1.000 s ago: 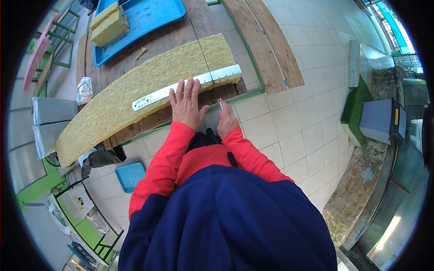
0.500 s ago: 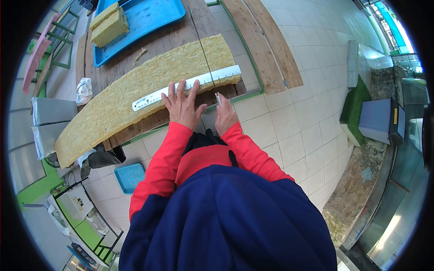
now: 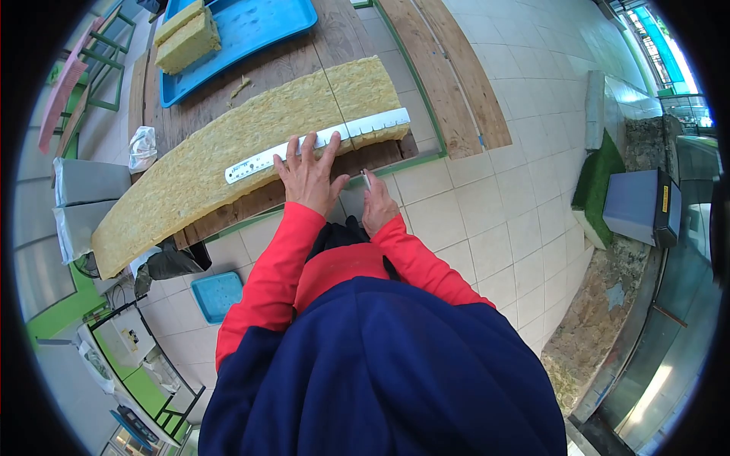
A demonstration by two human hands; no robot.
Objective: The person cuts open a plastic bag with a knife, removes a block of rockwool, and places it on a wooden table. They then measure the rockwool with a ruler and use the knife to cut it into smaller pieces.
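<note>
A long yellow fibrous slab (image 3: 251, 121) lies across the wooden table, with a thin dark line crossing it near its right end. On its near edge rests a metal ruler (image 3: 380, 121). My left hand (image 3: 308, 171) presses on the ruler with fingers spread. Just off the slab's near edge, my right hand (image 3: 379, 204) is closed round a slim metallic tool (image 3: 366, 179), most of it hidden by the fingers. The tool does not touch the slab.
A blue tray (image 3: 258, 30) with cut yellow blocks (image 3: 186, 45) stands at the table's far side. A crumpled white bag (image 3: 142, 149) is at the left. Another blue tray (image 3: 217, 296) lies on the tiled floor, below left.
My right hand has drawn slightly back toward my body with the tool, away from the slab's edge. My left hand still holds the ruler down.
</note>
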